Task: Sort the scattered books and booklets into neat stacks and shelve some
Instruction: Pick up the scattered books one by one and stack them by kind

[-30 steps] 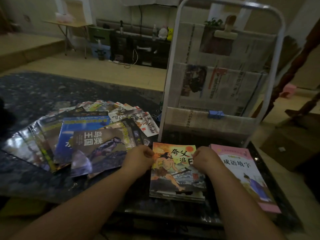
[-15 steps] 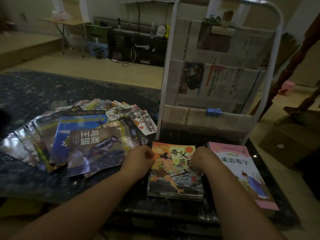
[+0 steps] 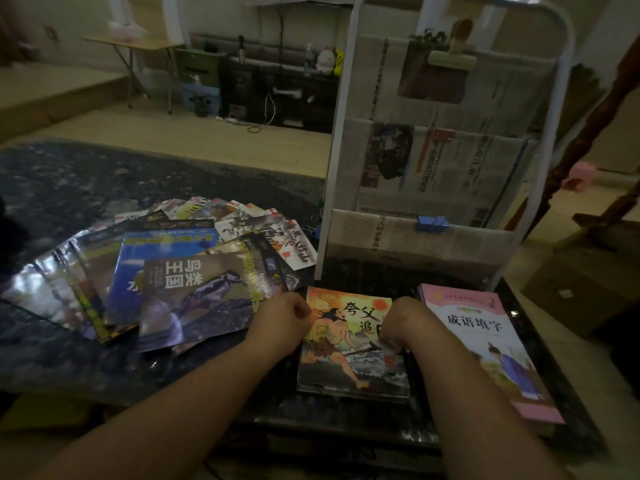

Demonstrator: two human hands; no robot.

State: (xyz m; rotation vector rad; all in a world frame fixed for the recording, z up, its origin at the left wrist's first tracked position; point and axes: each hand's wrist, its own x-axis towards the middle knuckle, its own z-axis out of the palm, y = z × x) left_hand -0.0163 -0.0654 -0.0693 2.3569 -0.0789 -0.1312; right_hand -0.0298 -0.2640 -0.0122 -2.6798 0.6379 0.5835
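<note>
Hands [image 3: 282, 323] on orange stack [image 3: 349, 368], rack [image 3: 446, 233] behind

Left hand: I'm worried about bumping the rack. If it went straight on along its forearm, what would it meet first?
Likely the orange booklet, whose left edge the left hand touches. Beyond it is the rack's bottom pocket. Depth is unclear.

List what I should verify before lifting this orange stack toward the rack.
1. Left hand at the orange stack's left edge: ok.
2. Right hand on its right side: ok.
3. Fingers gripping the stack: cannot tell, curled out of sight.
4. Pink book clear of the stack: ok.
5. Magazines on the left stacked: not ok, fanned out.
6. Rack pocket free: cannot tell.
</note>
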